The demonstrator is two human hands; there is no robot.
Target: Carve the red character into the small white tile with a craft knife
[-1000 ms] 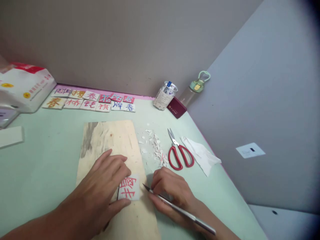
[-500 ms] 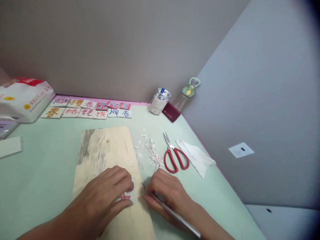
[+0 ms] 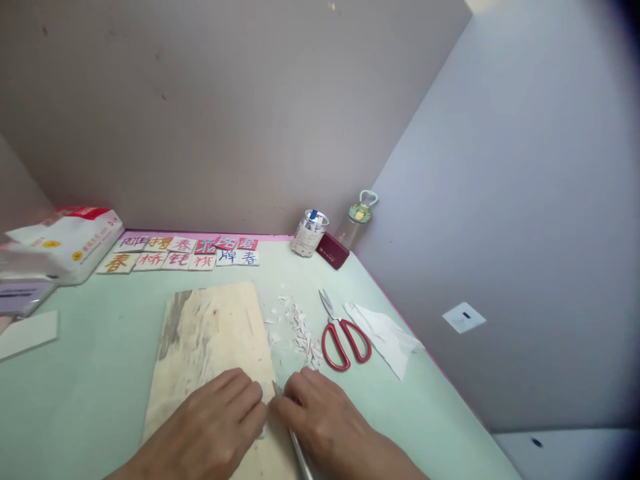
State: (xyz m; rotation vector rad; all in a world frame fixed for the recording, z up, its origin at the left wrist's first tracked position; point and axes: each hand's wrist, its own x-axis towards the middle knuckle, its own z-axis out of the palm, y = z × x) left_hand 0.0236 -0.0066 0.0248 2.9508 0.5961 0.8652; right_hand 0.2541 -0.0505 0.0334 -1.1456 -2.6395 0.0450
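My left hand [image 3: 215, 417] rests on a pale wooden board [image 3: 220, 320], its fingers closed on a small white piece [image 3: 263, 392]. Most of that piece is hidden under the fingers; only its right edge shows. In my right hand [image 3: 320, 413] is a slim silver craft knife [image 3: 301, 457], its pointed blade aimed away from me by the board's right edge. The blade lies close beside the white piece; whether they touch I cannot tell. White and red-marked shavings [image 3: 300, 330] are heaped on the green table right of the board.
Red-handled scissors [image 3: 345, 340] and a white tissue [image 3: 385, 340] lie on the right. Painted character tiles [image 3: 177, 260] form two rows at the back. Farther off stand a can [image 3: 309, 233], a dark red box [image 3: 333, 251] and a bottle [image 3: 353, 227]. A white package [image 3: 75, 240] sits left.
The view has tipped upward, so the table appears lower. My right hand has come closer to my left with the knife, now angled more steeply. The white piece's red marking is covered.
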